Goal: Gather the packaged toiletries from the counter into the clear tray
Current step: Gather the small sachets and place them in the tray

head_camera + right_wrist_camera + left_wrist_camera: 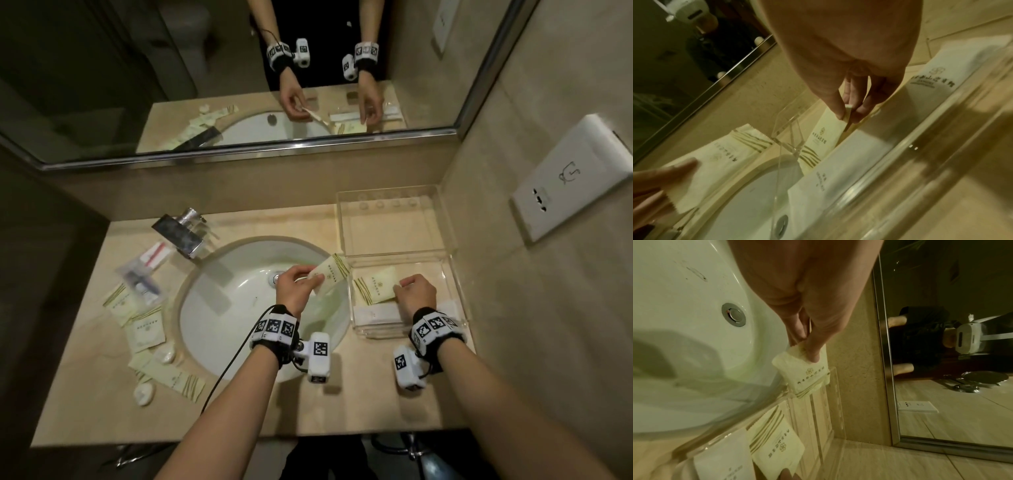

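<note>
Far left, cream sachets and a clear toothbrush pouch lay scattered on the beige counter, crowded between its left edge and the basin, the chrome faucet behind them. Over the bowl, the left hand pinched a striped cream packet by one end, its far end reaching just over the left wall of the clear tray. Inside the tray, the right hand pinched the edge of a second striped packet, lying beside a white sachet along the front wall. The raised lid stood near the tiled wall with its socket plate. The packets bore a floral emblem and characters too blurred to read.
</note>
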Tool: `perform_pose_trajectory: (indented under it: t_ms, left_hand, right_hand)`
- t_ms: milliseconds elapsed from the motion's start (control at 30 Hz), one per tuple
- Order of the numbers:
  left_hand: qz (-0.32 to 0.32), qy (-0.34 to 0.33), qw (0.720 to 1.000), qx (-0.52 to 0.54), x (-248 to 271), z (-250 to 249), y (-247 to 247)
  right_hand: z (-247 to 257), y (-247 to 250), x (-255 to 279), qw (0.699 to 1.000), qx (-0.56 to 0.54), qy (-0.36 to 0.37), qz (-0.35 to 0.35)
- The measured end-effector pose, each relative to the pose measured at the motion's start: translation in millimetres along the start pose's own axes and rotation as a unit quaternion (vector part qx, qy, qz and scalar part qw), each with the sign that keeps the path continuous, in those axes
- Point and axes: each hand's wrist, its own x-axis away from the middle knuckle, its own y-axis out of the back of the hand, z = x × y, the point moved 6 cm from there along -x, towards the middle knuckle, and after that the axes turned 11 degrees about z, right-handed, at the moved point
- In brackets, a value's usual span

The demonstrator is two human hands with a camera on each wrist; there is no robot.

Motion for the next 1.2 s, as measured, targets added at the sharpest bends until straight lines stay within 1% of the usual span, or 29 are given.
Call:
perform_pose_trajectory:
  t_ms: [67,167,300,467,733,833,967,1100,1167,1200]
  left_hand:
    - [0.003,0.0,1.0,0.0,-3.2,0.3,0.8]
    - [0.004,-0.004,1.0,-0.002,-7.5,1.6,0.9]
    - [0.011,-0.007,1.0,0.003,-11.3,-0.5,-2.7]
    - [0.01,-0.001,1.0,0.021,-16.3,0.5,-5.5]
    - [0.033,0.032,0.996,0.075,-25.7,6.9,-14.8]
    - [0.038,0.037,0.996,0.069,-27.9,8.9,-18.6]
    - [0.041,0.033,0.997,0.058,-28.9,9.7,-20.8]
    - [0.044,0.033,0.997,0.059,-30.5,9.9,-21.0]
    - [0.055,0.033,0.996,0.062,-30.3,8.3,-23.7]
    - [0.064,0.033,0.995,0.064,-29.4,6.5,-26.3]
  right_hand:
    - [1.2,0.0,0.6,0.999,0.03,-0.011,0.004]
    - [1.6,-0.5,1.0,0.994,0.096,-0.039,0.028]
    - [4.0,-2.2,-3.1,0.979,0.197,-0.024,0.046]
    - [-1.7,-5.1,-10.5,0.967,0.242,-0.042,0.071]
    - [3.2,5.2,-7.7,0.972,0.227,-0.028,0.058]
    - [4.0,2.7,-6.9,0.977,0.198,-0.018,0.073]
    - [2.7,4.2,-8.8,0.988,0.143,-0.001,0.052]
    - [1.4,5.1,-8.9,0.988,0.144,0.006,0.046]
    - [9.0,10.5,-6.8,0.99,0.135,0.03,0.017]
    - [16.8,13.9,-4.5,0.993,0.103,0.058,0.0]
